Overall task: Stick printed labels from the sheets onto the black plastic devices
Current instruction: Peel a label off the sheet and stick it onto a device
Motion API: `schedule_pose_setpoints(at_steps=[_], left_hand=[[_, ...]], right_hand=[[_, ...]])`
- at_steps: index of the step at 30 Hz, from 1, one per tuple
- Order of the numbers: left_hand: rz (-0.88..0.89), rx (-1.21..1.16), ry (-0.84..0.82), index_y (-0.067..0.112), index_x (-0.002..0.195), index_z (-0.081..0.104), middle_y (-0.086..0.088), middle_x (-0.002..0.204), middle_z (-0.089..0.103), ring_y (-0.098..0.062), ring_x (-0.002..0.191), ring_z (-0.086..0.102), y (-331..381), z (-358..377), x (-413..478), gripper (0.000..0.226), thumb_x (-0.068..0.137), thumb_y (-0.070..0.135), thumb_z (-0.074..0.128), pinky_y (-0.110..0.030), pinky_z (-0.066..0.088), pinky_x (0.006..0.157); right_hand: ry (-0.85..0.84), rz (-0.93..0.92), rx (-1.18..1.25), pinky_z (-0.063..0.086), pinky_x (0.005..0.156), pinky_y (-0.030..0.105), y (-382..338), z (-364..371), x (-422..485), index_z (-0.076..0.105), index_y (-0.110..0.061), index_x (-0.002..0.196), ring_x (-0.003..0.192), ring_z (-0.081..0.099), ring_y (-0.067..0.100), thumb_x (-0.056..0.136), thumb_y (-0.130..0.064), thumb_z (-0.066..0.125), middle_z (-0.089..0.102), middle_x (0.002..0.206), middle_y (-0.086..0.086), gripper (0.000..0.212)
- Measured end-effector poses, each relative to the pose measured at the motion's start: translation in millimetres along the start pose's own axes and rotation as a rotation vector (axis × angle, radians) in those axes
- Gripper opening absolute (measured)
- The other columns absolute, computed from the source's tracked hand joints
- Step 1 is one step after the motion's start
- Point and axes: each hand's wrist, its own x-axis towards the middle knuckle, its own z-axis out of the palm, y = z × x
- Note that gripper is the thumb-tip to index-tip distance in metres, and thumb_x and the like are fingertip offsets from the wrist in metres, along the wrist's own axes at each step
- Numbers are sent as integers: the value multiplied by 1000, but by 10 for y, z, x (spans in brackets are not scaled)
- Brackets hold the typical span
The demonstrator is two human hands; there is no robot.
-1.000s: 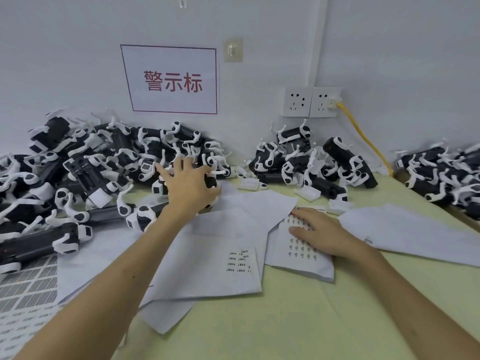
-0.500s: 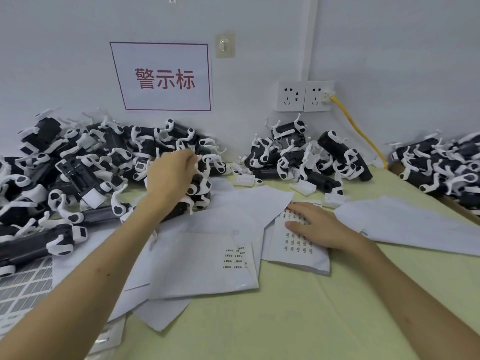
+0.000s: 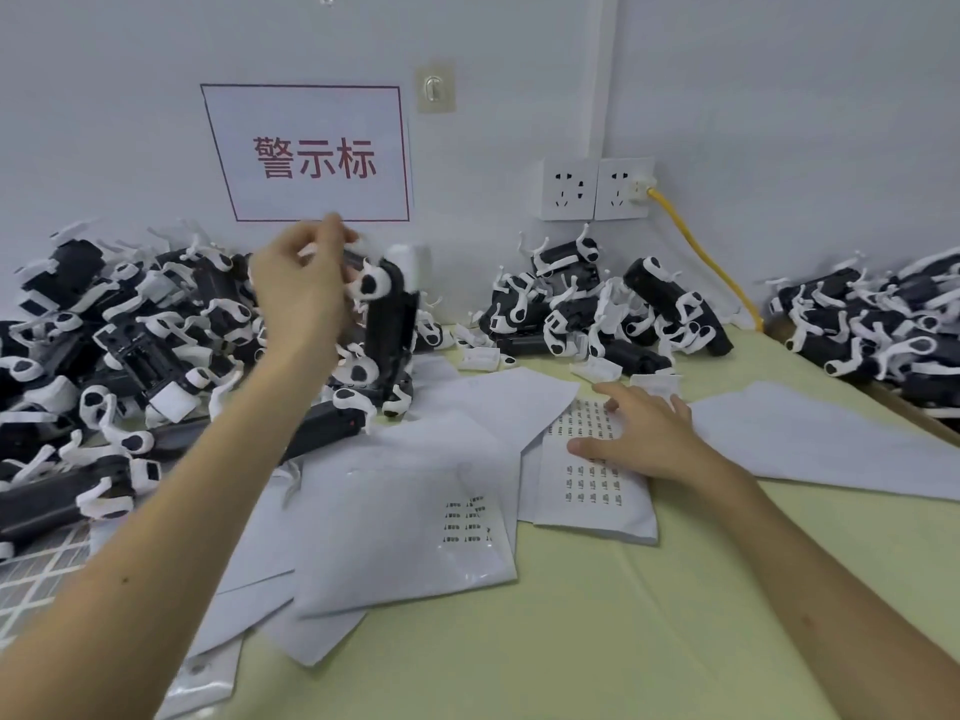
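My left hand (image 3: 301, 293) is up at the far left, fingers curled round the top end of one black device (image 3: 388, 324) with white clips. The device hangs roughly upright just above the big pile of devices (image 3: 104, 345) heaped against the wall on the left. My right hand (image 3: 639, 439) lies flat with its fingers spread and relaxed on a label sheet (image 3: 592, 491), holding nothing; small printed labels in rows show beside and under my fingers. A second label sheet (image 3: 415, 543) lies nearer and to the left, on other loose white sheets. A smaller pile (image 3: 597, 314) sits far centre below the wall sockets (image 3: 592, 189), and another heap (image 3: 872, 324) is far right on the pale green table (image 3: 623, 641).
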Motion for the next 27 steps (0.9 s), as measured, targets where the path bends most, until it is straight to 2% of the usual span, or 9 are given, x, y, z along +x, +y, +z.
schedule_pose_setpoints(at_steps=[5,9,12,15,17,20,22,24,27], left_hand=[[26,82,-255,15,85,69,1,61,68,-13,39,56,-292,254,-560,10,93,20,72,-25,46,41],[-91,63,-364,16,100,64,-6,82,63,-22,60,73,-542,407,-841,15,93,3,68,-38,63,66],[-60,116,-376,18,114,62,-3,102,65,-12,71,74,-635,462,-925,29,94,-3,63,-32,62,76],[-47,146,-392,22,131,57,14,116,68,-4,78,70,-645,455,-954,42,94,2,63,-13,53,65],[-75,105,-409,21,145,48,11,141,55,2,98,68,-649,439,-962,55,96,2,60,-6,48,68],[-99,74,-409,23,155,36,8,156,38,0,108,67,-642,395,-972,66,97,4,61,-5,48,67],[-66,75,-374,27,155,36,10,155,38,5,99,69,-611,362,-980,67,97,8,63,-6,47,67],[42,111,-309,29,149,43,6,142,51,5,82,71,-566,336,-1009,60,96,12,66,-8,47,65],[2,50,-369,24,127,52,4,105,72,-12,75,74,-543,364,-1097,40,93,23,74,-24,55,66]], right_hand=[[3,-11,82,7,121,48,19,-30,7,48,-37,142,137,46,21,79,-63,74,56,141,-6,73],[3,-27,78,4,121,49,47,-20,12,61,-45,127,138,45,15,80,-61,74,59,138,-16,51],[79,-39,104,7,117,41,77,-37,10,68,-44,118,131,48,10,81,-57,76,65,123,-22,40],[191,-60,105,19,108,37,79,-78,-9,74,-38,101,110,56,8,86,-49,73,66,97,-23,18],[280,-68,131,28,96,38,58,-115,-25,71,-32,81,93,60,9,90,-43,68,66,78,-19,14],[435,-79,320,41,92,37,8,-194,-56,74,-30,83,83,65,7,92,-37,67,69,75,-20,13],[498,-136,506,46,76,25,-30,-249,-78,72,-32,81,76,63,-1,93,-30,67,68,73,-22,14],[545,-231,576,43,65,21,-77,-272,-106,68,-28,76,71,58,1,94,-24,68,66,71,-18,19],[588,-334,539,45,76,28,-146,-248,-144,73,-15,93,83,58,14,93,-24,72,66,81,-13,9]])
